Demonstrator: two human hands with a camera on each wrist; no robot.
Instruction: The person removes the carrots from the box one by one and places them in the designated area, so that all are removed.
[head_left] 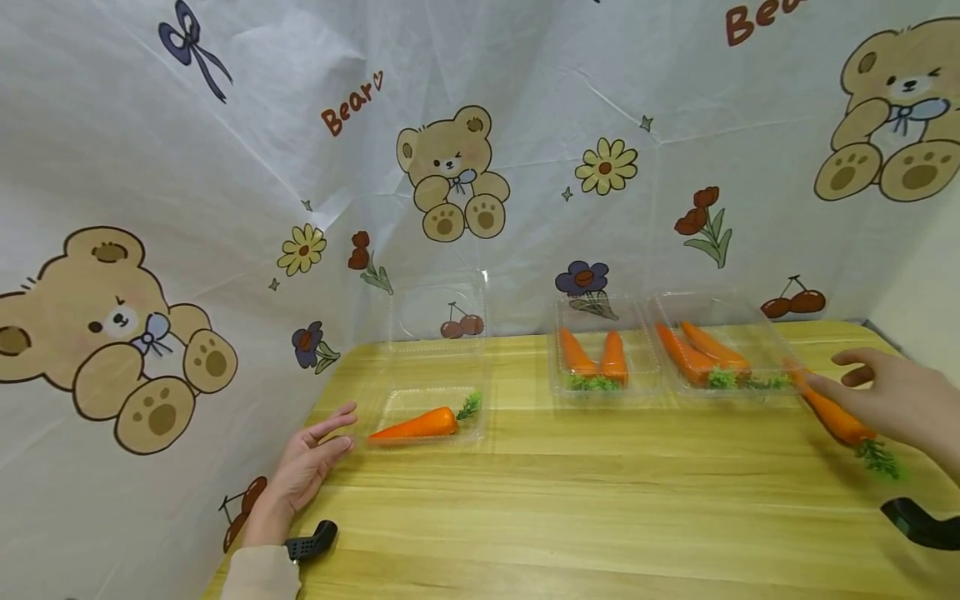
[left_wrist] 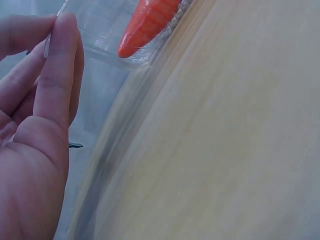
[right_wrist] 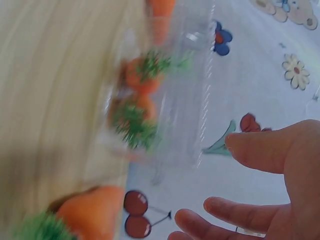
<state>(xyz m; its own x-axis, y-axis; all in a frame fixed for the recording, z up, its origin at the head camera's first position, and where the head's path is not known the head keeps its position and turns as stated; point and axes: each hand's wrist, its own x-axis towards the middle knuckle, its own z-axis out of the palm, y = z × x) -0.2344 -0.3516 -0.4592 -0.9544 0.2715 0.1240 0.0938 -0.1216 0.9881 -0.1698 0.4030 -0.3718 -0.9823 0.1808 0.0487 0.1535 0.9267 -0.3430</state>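
At the left of the table, my left hand [head_left: 311, 458] reaches toward a clear plastic box [head_left: 480, 429], its straight fingertips beside the box's left end. One orange carrot [head_left: 420, 426] with green leaves lies in that box, its tip toward the hand; the clear lid [head_left: 438, 308] stands raised behind. In the left wrist view, the thumb [left_wrist: 59, 45] overlaps the clear plastic edge. On the right, my right hand [head_left: 892, 400] hovers with spread, loosely bent fingers over a loose carrot [head_left: 836, 417], overlapping it in the head view. The right wrist view shows nothing between its fingers.
A clear box [head_left: 652, 383] with two carrots [head_left: 577, 354] stands mid-right at the back. Beside it, another clear box [head_left: 780, 333] holds two more carrots [head_left: 682, 354]. A white bear-printed sheet [head_left: 525, 275] hangs behind the wooden table [head_left: 570, 500].
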